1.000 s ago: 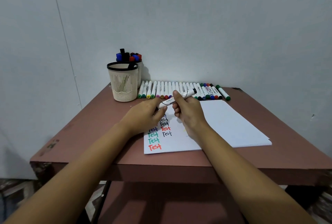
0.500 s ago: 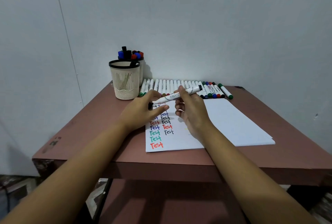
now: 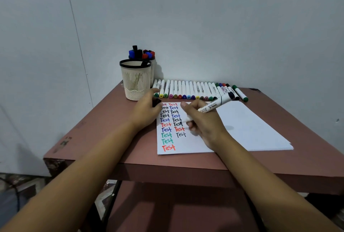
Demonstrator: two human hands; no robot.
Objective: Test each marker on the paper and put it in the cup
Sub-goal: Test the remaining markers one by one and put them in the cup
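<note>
My right hand grips a white marker with a black end, its tip pointing down at the paper near the second column of "Test" words. My left hand holds the marker's black cap beside the paper's top left corner. A cream mesh cup with a black rim stands at the table's back left. A long row of markers lies along the back edge.
A second cup full of blue, red and black markers stands behind the mesh cup. The brown table sits against a pale wall. The paper's right half is blank.
My left hand has pulled the black cap off the marker and moved left with it. My right hand has turned the marker tip down toward the paper.
</note>
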